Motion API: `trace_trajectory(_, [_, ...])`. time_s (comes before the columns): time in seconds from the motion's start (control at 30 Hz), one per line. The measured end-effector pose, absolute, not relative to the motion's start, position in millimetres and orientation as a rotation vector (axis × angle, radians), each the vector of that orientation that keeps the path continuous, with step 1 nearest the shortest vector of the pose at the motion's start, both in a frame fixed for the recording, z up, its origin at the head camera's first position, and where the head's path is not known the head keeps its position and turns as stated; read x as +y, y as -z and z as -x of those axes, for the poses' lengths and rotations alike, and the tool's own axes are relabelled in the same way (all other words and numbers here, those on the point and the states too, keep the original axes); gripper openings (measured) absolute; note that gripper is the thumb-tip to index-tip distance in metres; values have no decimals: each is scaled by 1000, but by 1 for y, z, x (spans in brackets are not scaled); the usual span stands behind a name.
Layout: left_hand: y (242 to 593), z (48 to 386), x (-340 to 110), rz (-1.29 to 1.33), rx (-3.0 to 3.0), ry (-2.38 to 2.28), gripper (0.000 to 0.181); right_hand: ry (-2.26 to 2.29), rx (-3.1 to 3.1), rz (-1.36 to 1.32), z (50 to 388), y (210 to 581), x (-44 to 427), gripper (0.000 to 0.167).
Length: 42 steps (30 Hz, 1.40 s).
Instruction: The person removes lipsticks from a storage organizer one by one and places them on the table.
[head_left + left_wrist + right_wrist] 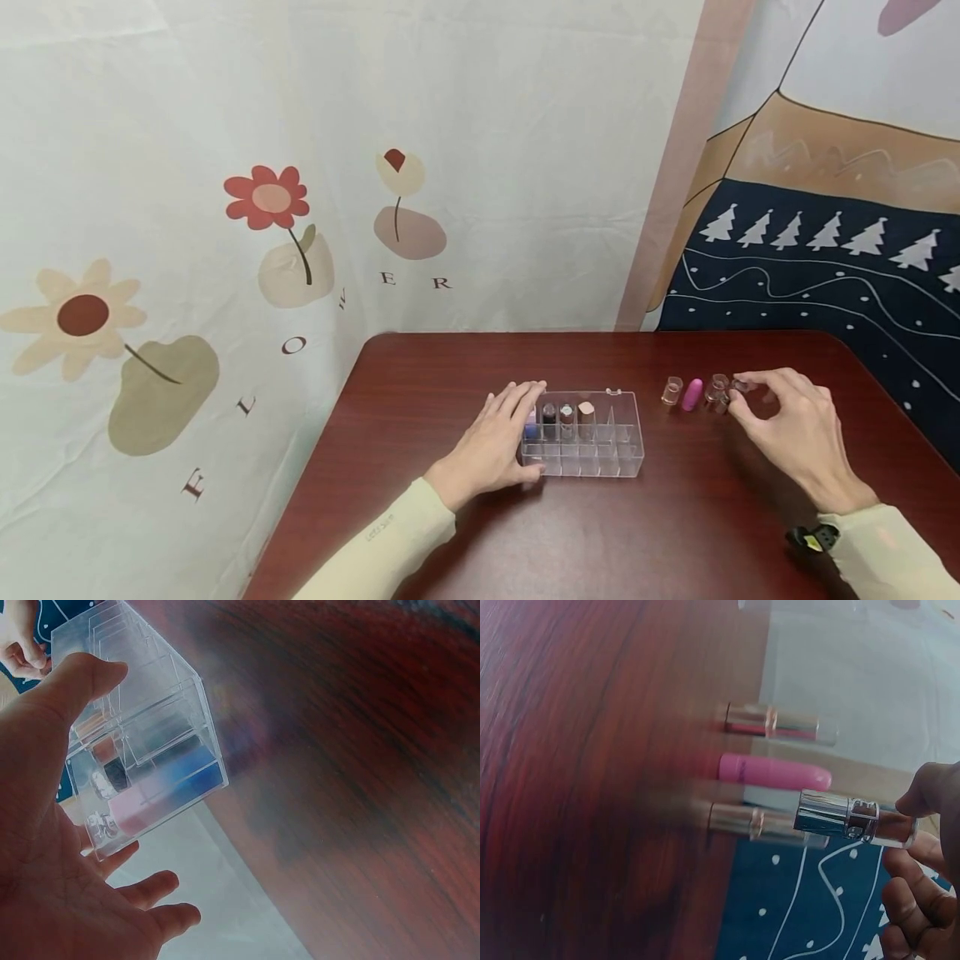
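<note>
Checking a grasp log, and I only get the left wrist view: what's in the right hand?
Observer: The right hand pinches a silver-and-clear lipstick tube.
Operator: Mine shows that hand only at the frame edge. Anything standing near it?
Observer: Yes, a pink tube with a clear-topped tube on either side.
Operator: Where's that row relative to the box?
Observer: On the table, to the right of the clear box and apart from it.
</note>
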<state>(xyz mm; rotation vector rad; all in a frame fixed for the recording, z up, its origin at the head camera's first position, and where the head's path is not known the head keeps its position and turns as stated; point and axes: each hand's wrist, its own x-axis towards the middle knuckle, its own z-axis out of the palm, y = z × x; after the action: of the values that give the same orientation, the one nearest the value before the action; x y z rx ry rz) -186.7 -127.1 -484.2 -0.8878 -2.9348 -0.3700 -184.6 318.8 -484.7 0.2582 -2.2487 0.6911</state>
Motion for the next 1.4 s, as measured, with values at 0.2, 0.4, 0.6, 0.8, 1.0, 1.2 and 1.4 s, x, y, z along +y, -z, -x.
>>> trace_trajectory(0.2, [483,187,-127,885,-2941,363,130,-687,-2291,-214,187,492,329,30])
trace_trajectory(0.4, [482,187,-127,883,-2943,360,130,-689,-2349,-163,190,494,337,30])
trace_trajectory(0.6, [482,186,-126,882,-2943,363,130,-670,-2403,-139,191,493,343,31])
trace_trajectory(0.8, [482,185,-126,878,-2946,360,130,-653,-2458,-148,196,494,347,30])
trace_trajectory(1.0, [482,186,-126,880,-2945,358,130,-624,-2468,-179,203,497,351,30])
trace_trajectory(1.2, [482,185,-126,880,-2947,367,131,-612,-2503,-177,206,499,351,31])
trace_trajectory(1.4, [481,185,-126,876,-2945,366,130,-604,-2521,-179,210,502,351,31])
